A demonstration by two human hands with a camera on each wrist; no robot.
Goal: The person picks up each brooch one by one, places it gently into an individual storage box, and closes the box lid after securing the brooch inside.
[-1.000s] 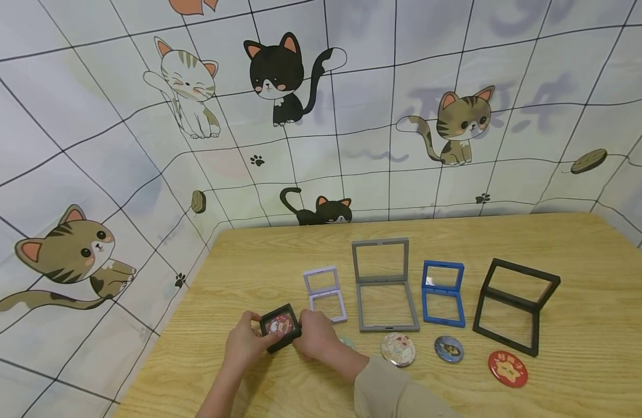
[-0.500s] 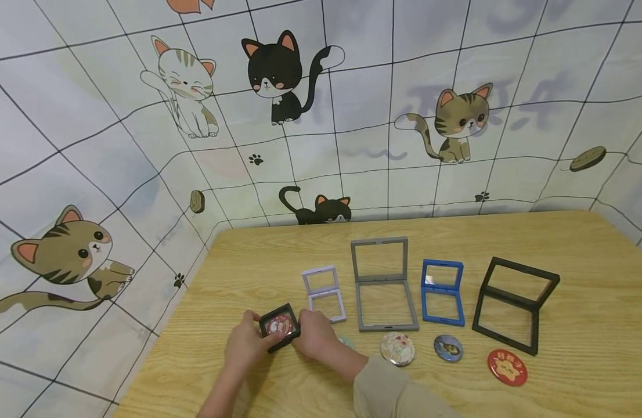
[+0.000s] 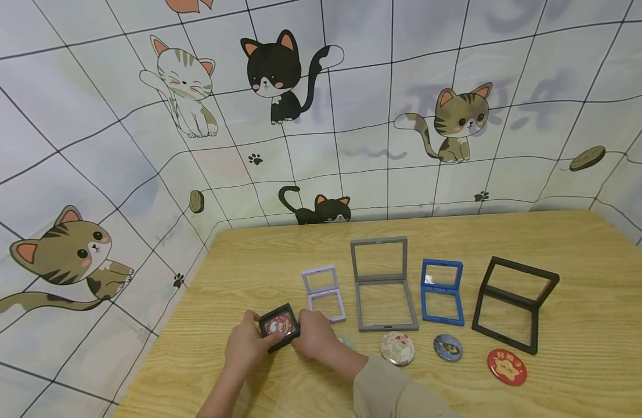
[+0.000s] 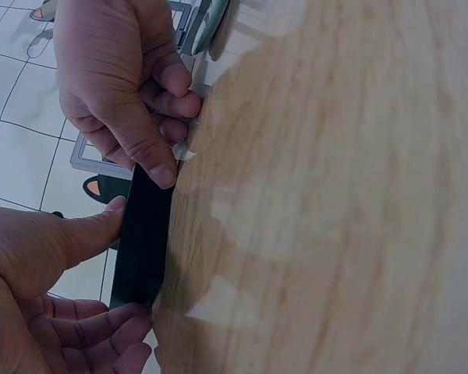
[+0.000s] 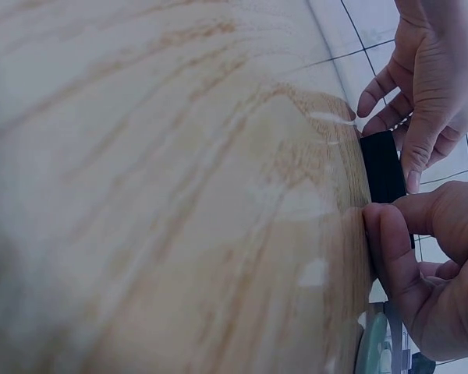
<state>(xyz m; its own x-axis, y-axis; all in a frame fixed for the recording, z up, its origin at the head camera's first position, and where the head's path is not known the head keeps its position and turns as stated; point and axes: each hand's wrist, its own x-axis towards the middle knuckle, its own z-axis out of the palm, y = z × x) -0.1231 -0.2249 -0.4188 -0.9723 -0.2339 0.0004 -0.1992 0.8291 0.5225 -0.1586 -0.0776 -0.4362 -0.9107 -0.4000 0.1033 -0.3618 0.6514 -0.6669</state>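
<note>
Near the front left of the table, a small black display frame (image 3: 275, 337) is held tilted, with a red round badge (image 3: 280, 326) seen through its window. My left hand (image 3: 244, 347) grips its left side, the thumb over the front and the fingers behind. The right hand (image 3: 316, 335) pinches the frame's right corner with thumb and bent fingers. In the left wrist view the frame's dark edge (image 4: 143, 234) lies between both hands, low over the wood. From the right wrist, the black side (image 5: 382, 165) shows between the left fingers and the right thumb. A light green badge (image 3: 345, 341) is partly hidden behind my right wrist.
Open frames stand behind: lilac (image 3: 325, 293), grey (image 3: 386, 326), blue (image 3: 443, 319) and black (image 3: 504, 341). In front lie a pale patterned badge (image 3: 397, 348), a blue one (image 3: 448, 348) and a red one (image 3: 507, 367). A cat-print wall covering (image 3: 368, 133) borders the wooden table (image 3: 248, 249).
Both hands keep the same hold on the black frame. The whole head view has shifted slightly; nothing else has visibly moved.
</note>
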